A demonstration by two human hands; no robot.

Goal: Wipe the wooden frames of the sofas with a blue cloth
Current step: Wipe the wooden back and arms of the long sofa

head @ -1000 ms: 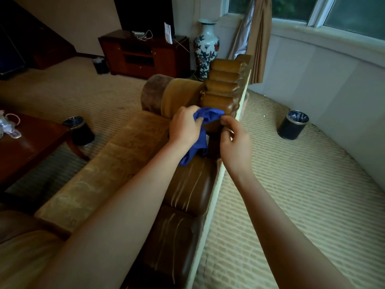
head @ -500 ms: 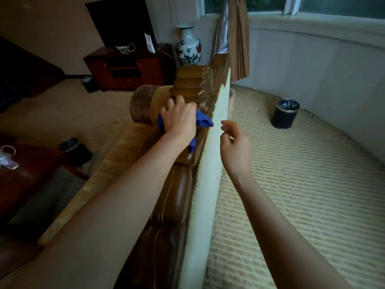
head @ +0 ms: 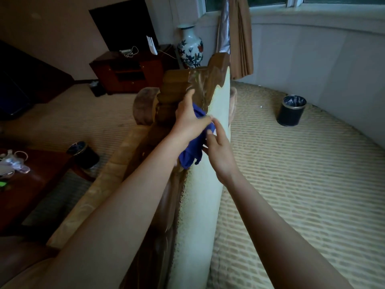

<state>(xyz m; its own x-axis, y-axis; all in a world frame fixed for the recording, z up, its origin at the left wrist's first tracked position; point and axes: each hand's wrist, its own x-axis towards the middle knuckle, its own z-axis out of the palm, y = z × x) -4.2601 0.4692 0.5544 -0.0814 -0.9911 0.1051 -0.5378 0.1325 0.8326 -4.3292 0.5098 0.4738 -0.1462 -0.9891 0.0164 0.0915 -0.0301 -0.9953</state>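
The sofa's carved wooden frame runs away from me along the top of the backrest, glossy brown, with the pale back panel on its right side. My left hand grips the blue cloth and holds it against the frame's top edge, fingers pointing up the carving. My right hand meets the cloth from the right, thumb and fingers pinching its hanging fold. Most of the cloth is hidden under my left hand.
A black waste bin stands on the carpet at right, another black bin at left beside a dark wooden table. A porcelain vase, a TV cabinet and curtains lie beyond the sofa's far end.
My left hand slid the cloth farther along the frame toward the carved end. My right hand came in from the side and took hold of the cloth's loose part.
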